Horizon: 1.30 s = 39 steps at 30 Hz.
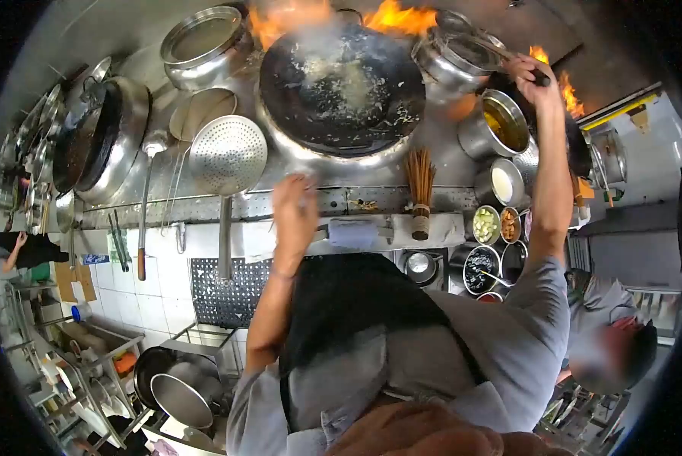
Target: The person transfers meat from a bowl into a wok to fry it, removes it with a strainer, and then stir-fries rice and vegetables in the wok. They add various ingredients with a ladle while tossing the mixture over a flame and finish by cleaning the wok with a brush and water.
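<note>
My right hand [531, 77] is closed round the dark grip of a long-handled ladle [494, 50]. Its shaft slopes leftward to a steel pot [472, 67] at the back right, where the ladle's head overlaps the pot's mouth. Fingers curled, my left hand [294, 214] hangs by the stove's front edge, below the wok; I cannot tell what is in it. White bits and steam fill the blackened wok [276, 80], and flames rise behind it. Just left of that hand lies a perforated skimmer [228, 156].
A bamboo brush [421, 190] stands at the front ledge beside a folded cloth [352, 232]. On the right are a pot of yellow liquid [484, 135] and several ingredient containers [485, 225]. Another wok [113, 144] sits left. A person [611, 327] is at lower right.
</note>
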{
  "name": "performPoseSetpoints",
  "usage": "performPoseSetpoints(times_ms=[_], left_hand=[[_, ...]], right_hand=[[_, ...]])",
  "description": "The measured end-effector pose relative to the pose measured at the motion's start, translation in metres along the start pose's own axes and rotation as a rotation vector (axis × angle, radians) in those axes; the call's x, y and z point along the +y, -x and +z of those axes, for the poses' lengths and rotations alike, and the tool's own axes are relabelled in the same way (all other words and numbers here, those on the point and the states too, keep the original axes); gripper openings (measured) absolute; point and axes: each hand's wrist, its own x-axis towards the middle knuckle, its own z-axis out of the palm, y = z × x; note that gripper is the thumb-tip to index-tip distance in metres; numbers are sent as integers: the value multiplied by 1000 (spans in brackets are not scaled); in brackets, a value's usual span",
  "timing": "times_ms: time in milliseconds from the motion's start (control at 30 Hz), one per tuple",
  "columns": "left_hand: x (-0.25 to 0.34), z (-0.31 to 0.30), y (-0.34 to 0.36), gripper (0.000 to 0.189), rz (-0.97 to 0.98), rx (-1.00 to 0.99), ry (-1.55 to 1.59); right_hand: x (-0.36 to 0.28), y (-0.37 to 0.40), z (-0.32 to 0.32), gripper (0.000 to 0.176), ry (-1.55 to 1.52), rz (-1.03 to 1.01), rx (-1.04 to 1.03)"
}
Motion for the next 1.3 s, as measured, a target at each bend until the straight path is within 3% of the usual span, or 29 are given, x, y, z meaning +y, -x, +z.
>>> performPoseSetpoints(times_ms=[33, 167, 300, 400, 500, 533, 633, 700, 767, 800, 867, 933, 967, 1033, 1067, 1100, 1133, 1167, 1200, 1233, 1267, 1300], left_hand=[[9, 15, -17, 22, 88, -16, 5], [20, 79, -55, 18, 170, -72, -29], [6, 99, -55, 11, 121, -240, -136], [-3, 91, -62, 11, 144, -293, -126], [1, 92, -57, 18, 128, -164, -1], [18, 81, -56, 32, 146, -55, -27], [48, 73, -28, 36, -22, -22, 238], [57, 78, -23, 47, -536, -426, 944], [48, 82, -33, 51, -1089, -685, 1418], [34, 104, -29, 42, -1145, -700, 1600], [38, 91, -38, 38, -1111, -652, 1566], [32, 85, -42, 31, -1112, -567, 1618], [33, 81, -49, 29, -1176, -407, 1692], [15, 65, -60, 28, -1129, -415, 1711], [12, 42, -65, 28, -1116, -457, 1732], [10, 24, -70, 27, -1091, -486, 1756], [9, 18, -67, 27, -1086, -444, 1784], [10, 12, -71, 28, -1212, -415, 1763], [15, 3, -80, 28, -1331, -396, 1730], [19, -3, -82, 29, -1461, -375, 1701], [-7, 21, -77, 30, -1711, -394, 1962], [-18, 26, -71, 29, -1683, -447, 2110]], right_hand=[[17, 12, 6, 19, -7, -80, 11], [98, 62, 28, 58, -243, 46, -96], [171, 72, 14, 58, -367, 114, -52], [233, 70, 1, 50, -229, 155, 10], [292, 60, -14, 40, -26, 101, 85], [316, 56, -20, 37, -46, 86, 99], [383, 58, -32, 34, 154, -73, 148], [404, 62, -32, 40, 552, -293, 263], [414, 55, -49, 39, 962, -431, 356], [418, 53, -65, 39, 1141, -488, 402], [423, 50, -103, 40, 1452, -557, 492], [416, 40, -162, 41, 1730, -496, 584], [405, 34, -197, 42, 1838, -401, 618], [370, 39, -243, 44, 1731, -106, 652], [350, 42, -245, 32, 1473, -71, 686], [334, 60, -185, 29, 900, 70, 650], [330, 68, -171, 29, 738, -128, 616], [323, 73, -145, 34, 623, -227, 610], [320, 67, -85, 37, 576, -388, 392], [307, 54, -77, 36, 680, -402, 337], [298, 34, -65, 35, 732, -386, 312], [290, 11, -47, 41, 873, -325, 285]])
